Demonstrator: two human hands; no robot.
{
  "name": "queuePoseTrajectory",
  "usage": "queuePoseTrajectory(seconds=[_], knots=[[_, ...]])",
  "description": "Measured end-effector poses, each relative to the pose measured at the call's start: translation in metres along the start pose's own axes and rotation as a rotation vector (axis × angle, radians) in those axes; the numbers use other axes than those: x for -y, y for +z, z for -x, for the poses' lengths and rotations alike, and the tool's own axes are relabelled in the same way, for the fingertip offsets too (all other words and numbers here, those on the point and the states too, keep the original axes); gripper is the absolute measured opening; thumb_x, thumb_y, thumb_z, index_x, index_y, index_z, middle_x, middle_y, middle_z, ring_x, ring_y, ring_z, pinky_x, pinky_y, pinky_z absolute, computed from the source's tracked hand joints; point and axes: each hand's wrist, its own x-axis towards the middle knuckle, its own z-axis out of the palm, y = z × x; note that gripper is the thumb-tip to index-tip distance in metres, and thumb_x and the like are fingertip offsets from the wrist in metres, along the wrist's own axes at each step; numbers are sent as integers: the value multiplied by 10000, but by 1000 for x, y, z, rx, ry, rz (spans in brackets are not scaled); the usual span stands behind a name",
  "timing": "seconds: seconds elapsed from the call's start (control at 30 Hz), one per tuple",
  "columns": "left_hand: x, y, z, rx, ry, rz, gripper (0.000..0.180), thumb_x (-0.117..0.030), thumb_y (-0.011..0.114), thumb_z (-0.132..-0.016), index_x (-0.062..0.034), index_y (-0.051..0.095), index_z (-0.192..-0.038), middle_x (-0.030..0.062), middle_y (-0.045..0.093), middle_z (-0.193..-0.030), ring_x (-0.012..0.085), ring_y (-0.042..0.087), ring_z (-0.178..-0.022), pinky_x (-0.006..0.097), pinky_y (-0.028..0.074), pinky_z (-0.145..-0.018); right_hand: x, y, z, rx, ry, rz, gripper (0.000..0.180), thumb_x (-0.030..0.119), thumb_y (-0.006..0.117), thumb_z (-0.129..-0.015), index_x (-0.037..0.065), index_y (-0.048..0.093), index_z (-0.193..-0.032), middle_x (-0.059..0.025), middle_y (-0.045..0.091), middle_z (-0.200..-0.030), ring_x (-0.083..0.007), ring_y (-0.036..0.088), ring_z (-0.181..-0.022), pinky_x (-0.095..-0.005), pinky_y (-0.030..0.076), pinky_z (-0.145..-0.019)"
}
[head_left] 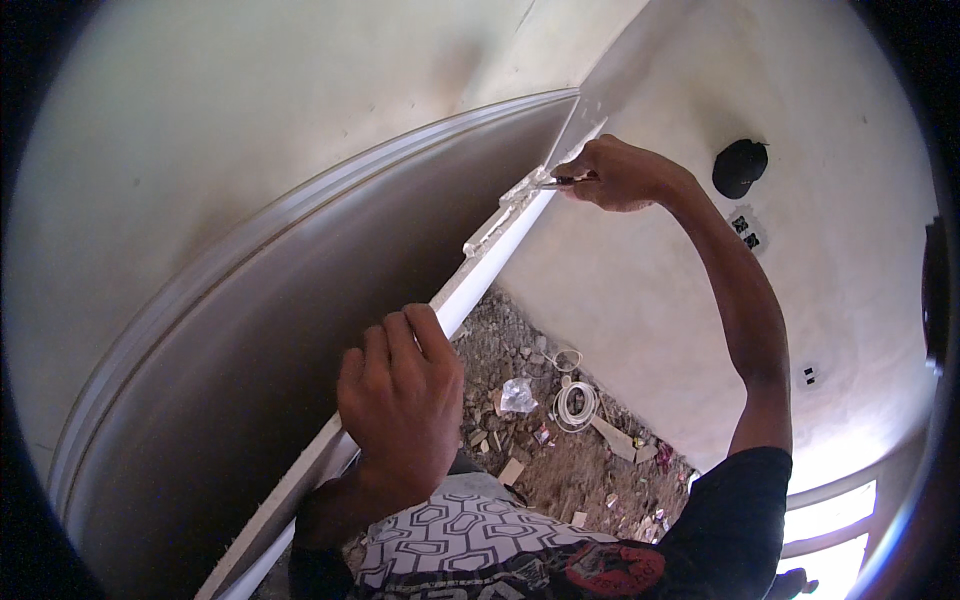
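Observation:
A white board (478,280), thin like plasterboard, stands on edge and runs diagonally away from me toward the far corner. My left hand (403,400) is closed over its top edge, close to my body, fingers curled across to the far side. Farther along, my right hand (622,174) is closed around a slim metal tool (556,184), whose kind I cannot make out. The tool's tip meets the board's top edge. Just nearer to me, that edge is ragged, with a broken strip (490,230) jutting out on the left side.
A pale metal channel (300,203) curves along the left wall. Rubble litters the floor, with a coiled white cable (558,410) and a clear plastic bag (518,395). On the right wall are a black cap (740,168) and socket boxes (746,232); a bright window (830,515) is at lower right.

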Motion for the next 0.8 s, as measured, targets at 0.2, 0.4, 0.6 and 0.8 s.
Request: queuePoseTrajectory(seconds=[0.2,0.4,0.6,0.8], knots=[[0,-3,2,16,2,-13,308,-178,821,-746,-35,628,-939,57,637,-800,132,641,-714,274,476,-595,6,-4,8,19,18,-12,271,211,640,-962,88,705,-1196,-154,729,-853,-269,667,-708,-424,521,-704],[-8,-3,3,21,0,-23,326,-176,826,-742,-33,629,-959,67,650,-822,132,654,-743,267,482,-608,2,0,20,-26,-33,14,259,189,632,-965,78,705,-1188,-168,714,-788,-263,648,-668,-427,509,-667],[-5,-1,2,26,5,-3,326,-150,825,-736,-26,629,-965,72,646,-818,134,654,-746,265,481,-611,3,0,18,-24,-60,1,254,175,632,-963,74,707,-1184,-176,734,-860,-269,683,-715,-420,531,-686],[-4,0,2,1,-5,11,315,-152,834,-724,-29,636,-936,72,648,-814,136,650,-735,264,479,-609,15,-10,7,89,15,-51,297,189,637,-958,79,686,-1230,-180,736,-918,-310,700,-782,-416,552,-737]])
